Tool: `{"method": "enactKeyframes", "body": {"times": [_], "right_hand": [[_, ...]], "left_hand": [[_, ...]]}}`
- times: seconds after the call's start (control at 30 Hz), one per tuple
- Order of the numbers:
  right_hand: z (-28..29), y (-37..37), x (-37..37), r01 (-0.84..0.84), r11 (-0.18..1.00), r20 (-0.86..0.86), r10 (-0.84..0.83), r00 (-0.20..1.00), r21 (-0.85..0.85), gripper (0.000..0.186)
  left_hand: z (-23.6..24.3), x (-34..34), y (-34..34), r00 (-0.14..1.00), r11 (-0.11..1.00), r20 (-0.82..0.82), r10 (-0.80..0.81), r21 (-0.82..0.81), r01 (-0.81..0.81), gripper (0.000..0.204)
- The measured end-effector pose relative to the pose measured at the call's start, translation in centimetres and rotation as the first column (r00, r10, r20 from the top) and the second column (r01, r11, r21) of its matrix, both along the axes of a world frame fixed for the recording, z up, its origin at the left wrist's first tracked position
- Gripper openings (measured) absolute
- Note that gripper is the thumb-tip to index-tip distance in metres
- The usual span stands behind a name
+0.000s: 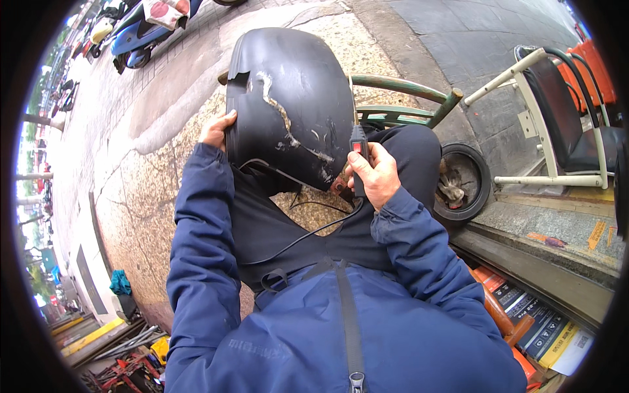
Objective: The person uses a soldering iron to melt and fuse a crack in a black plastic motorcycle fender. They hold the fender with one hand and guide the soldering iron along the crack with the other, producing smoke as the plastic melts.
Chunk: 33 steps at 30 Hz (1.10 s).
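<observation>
A large curved black plastic shell [311, 78] rests over my knees, its surface scuffed. Down it runs a jagged, pale, rough seam [278, 111], and a notch breaks its upper left edge. My left hand [216, 131] is closed around the shell's left rim, most fingers hidden behind it. At the lower right edge, my right hand [379, 175] grips a black corded hand tool [358, 141] with a red switch, its thumb lying just below the switch. The tool's thin front end points away from me beside the shell. Its black cord [304, 236] trails across my lap.
A green-framed chair [400, 114] stands behind the shell. On the right are a small tyre [481, 177] with things inside it and a white-framed black seat [563, 124]. Flat printed boxes [531, 321] lie lower right, tools [124, 367] lower left. A blue scooter [134, 39] is parked far left.
</observation>
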State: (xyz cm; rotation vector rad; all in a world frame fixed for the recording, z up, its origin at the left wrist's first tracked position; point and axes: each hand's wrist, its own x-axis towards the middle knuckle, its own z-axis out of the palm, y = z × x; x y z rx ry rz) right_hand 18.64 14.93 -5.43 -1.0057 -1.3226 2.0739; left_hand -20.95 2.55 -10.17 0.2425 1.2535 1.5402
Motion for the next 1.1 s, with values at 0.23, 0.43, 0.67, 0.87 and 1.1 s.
{"method": "enactKeyframes", "body": {"times": [0.23, 0.43, 0.67, 0.87, 1.1], "right_hand": [[-0.3, -0.5, -0.6, -0.065, 0.998, 0.069, 0.065, 0.995, -0.01, 0.035], [-1.2, -0.4, -1.2, -0.054, 0.998, 0.077, 0.057, 0.995, -0.044, 0.035], [-1.9, -0.4, -1.2, -0.054, 0.999, 0.114, 0.055, 0.992, -0.008, 0.028], [-2.6, 0.0, -1.0, -0.055, 0.996, 0.077, 0.05, 0.996, 0.065, 0.031], [-2.9, 0.6, -1.1, -0.086, 0.994, 0.08, 0.08, 0.994, 0.074, 0.03]], "left_hand": [[-2.8, -0.4, 1.4, 0.992, 0.988, -0.125, 0.01, -0.15, -0.029, 0.021], [-4.6, -0.4, 1.9, 0.923, 0.925, -0.377, -0.083, -0.374, -0.069, 0.039], [-9.3, -2.9, 2.3, 0.821, 0.874, -0.537, -0.195, -0.475, -0.104, 0.071], [-9.0, -1.6, 3.0, 0.718, 0.836, -0.654, -0.236, -0.514, -0.194, 0.077], [-4.4, 1.3, 3.6, 0.787, 0.825, -0.549, -0.279, -0.557, -0.096, 0.068]]}}
